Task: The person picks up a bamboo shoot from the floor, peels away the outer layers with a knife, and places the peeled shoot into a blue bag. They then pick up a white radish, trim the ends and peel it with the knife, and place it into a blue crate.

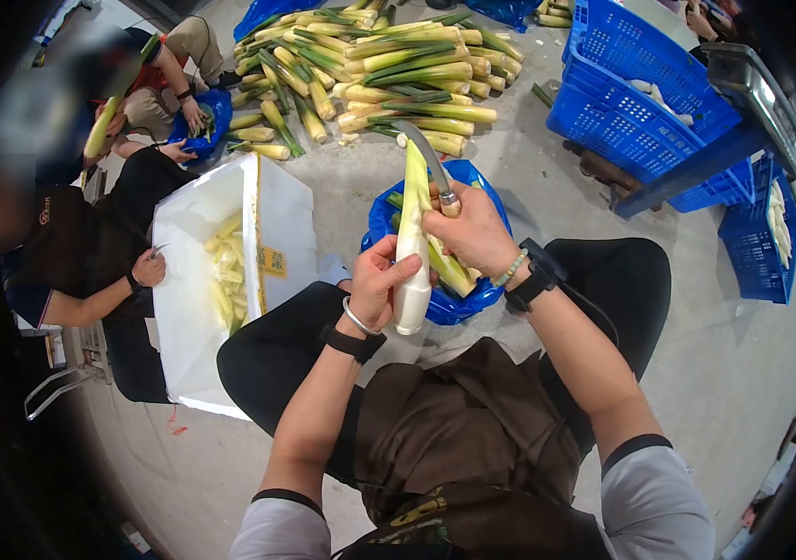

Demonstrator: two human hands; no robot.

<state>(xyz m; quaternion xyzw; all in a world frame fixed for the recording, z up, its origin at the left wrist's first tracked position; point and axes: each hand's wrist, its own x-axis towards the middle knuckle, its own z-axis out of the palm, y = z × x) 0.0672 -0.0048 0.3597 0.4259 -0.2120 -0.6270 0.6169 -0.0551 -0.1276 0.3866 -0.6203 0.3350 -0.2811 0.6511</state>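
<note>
My left hand [381,282] is closed around the lower part of a water bamboo shoot [410,303], held upright with its thick white end down and its pale green leaf sheath up. In my right hand [480,231] is the handle of a sickle knife [435,166], its curved blade arching over the top of the shoot. The right thumb presses near the shoot's side. Directly below both hands sits a blue plastic bag [496,303] between my knees, with pale green peelings [454,273] in it.
A large pile of unpeeled shoots [398,70] lies ahead on the floor. To my left stands a white foam box [272,210] holding pale pieces, with co-workers [62,224] beyond it. Blue crates [641,112] and a metal stand [687,159] are at right.
</note>
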